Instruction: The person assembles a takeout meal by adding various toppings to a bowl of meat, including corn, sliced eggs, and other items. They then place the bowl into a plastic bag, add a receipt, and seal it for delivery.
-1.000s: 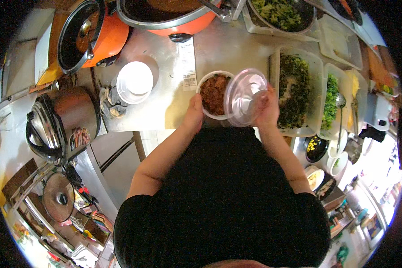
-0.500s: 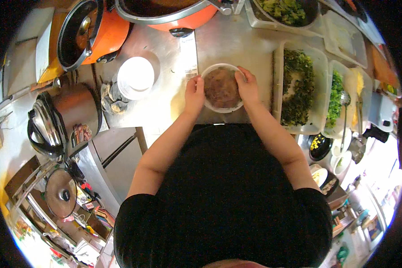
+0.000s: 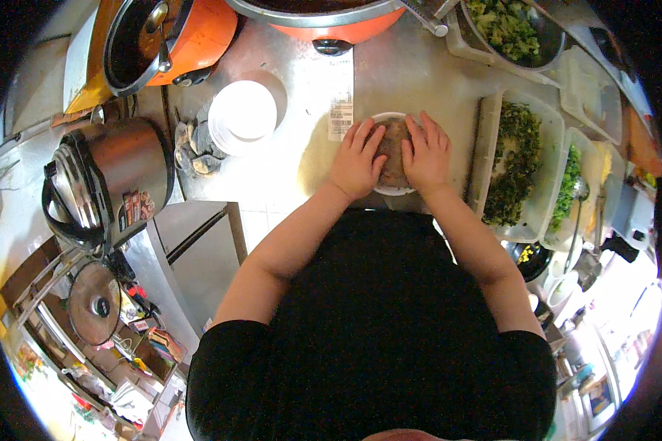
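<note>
Resting from opposite sides, the left hand [image 3: 357,163] and right hand [image 3: 427,160] lay loosely spread, ungripping fingers over the clear round plastic lid [image 3: 394,156] of a white round plastic tub [image 3: 396,192] directly beneath them, apparently for even pressure.

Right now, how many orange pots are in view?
2: one orange pot at upper left, a second orange pot at the top edge, beyond the left hand. Both are cut off; more may be hidden.

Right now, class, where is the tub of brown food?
In the head view, the tub is above and right of centre, under the left hand and right hand, near the white slip.
</note>
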The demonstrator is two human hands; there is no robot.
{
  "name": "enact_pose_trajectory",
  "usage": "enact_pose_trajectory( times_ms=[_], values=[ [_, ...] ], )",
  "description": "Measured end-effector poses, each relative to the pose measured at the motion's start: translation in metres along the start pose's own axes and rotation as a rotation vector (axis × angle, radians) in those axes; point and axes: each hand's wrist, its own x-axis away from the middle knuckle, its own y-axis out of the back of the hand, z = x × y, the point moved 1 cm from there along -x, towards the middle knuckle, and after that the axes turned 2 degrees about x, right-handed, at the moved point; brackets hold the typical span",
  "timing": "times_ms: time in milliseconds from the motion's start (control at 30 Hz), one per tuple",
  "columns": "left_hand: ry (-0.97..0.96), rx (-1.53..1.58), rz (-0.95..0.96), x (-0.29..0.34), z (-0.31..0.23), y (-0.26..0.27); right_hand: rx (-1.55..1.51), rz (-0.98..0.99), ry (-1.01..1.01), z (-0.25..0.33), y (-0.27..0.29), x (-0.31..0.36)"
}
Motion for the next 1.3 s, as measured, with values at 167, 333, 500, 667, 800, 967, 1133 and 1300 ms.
enact_pose_trajectory(
  times_ms=[167, 333, 500, 667, 800, 967, 1133, 1300],
  values=[
    [-0.057, -0.058, -0.029, 0.003, 0.016, -0.015, 0.003, 0.112, 0.178, 0.038, 0.005, 0.031],
    [-0.040, -0.030, -0.005, -0.003, 0.011, -0.012, -0.013, 0.130, 0.165, 0.038, -0.004, 0.031],
    [0.078, 0.280, -0.059, 0.007, 0.010, 0.005, 0.044, 0.222, 0.121, 0.015, 0.009, 0.017],
    [0.539, 0.813, -0.037, 0.046, 0.048, 0.001, -0.035, 0.203, 0.097, -0.007, 0.012, 0.001],
    [0.662, 1.013, 0.147, 0.031, 0.036, -0.008, -0.110, -0.015, -0.265, -0.043, 0.004, -0.016],
    [0.404, 0.980, -0.045, 0.000, 0.021, -0.023, -0.700, 0.387, -0.735, -0.076, -0.002, -0.011],
    [0.549, 1.782, 0.231, -0.005, 0.028, 0.033, -1.127, 0.555, -0.864, 0.007, 0.058, 0.026],
    [0.622, 1.692, 0.616, 0.010, 0.031, 0.038, -0.741, 0.584, -0.643, 0.034, 0.059, 0.014]
  ],
)
